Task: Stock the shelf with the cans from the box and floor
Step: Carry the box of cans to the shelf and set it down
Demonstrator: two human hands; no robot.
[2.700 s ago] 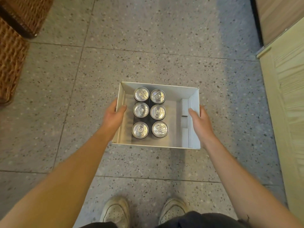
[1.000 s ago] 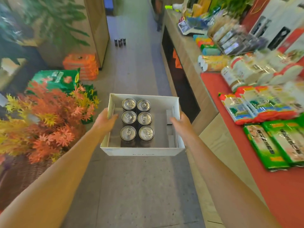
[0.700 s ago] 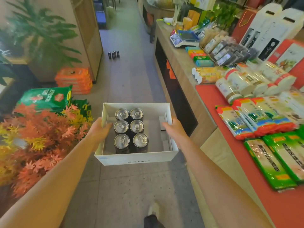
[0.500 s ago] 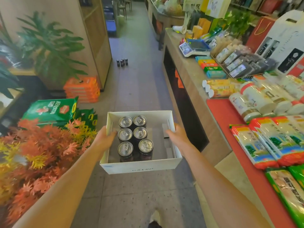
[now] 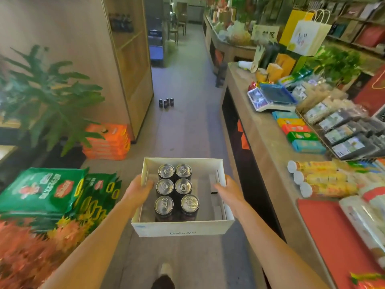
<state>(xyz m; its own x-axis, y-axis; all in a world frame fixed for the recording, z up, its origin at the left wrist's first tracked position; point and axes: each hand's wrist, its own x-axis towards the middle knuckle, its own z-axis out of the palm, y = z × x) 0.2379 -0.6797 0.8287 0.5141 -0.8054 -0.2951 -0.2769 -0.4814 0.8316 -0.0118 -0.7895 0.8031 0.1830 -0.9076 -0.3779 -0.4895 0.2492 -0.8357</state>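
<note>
I carry a white cardboard box (image 5: 183,230) at waist height over the aisle floor. My left hand (image 5: 137,191) grips its left wall and my right hand (image 5: 230,192) grips its right wall. Inside stand several dark cans with silver tops (image 5: 174,186), in two rows toward the left side; the nearest right one leans a little. Far ahead on the floor stands a small cluster of dark cans (image 5: 166,102), beside a wooden shelf unit (image 5: 133,59). Dark cans sit on one of its upper shelves (image 5: 120,22).
A long counter (image 5: 264,142) with packaged goods, a scale (image 5: 270,99) and a red mat runs along the right. On the left are green bags (image 5: 45,190), orange packs (image 5: 108,142), a potted plant (image 5: 52,94) and orange foliage. The aisle floor runs ahead between them.
I lifted the box off the floor, raised my view from straight down to along the aisle, and have been walking forward; the floor cans are nearer and the counter goods slid past on the right.
</note>
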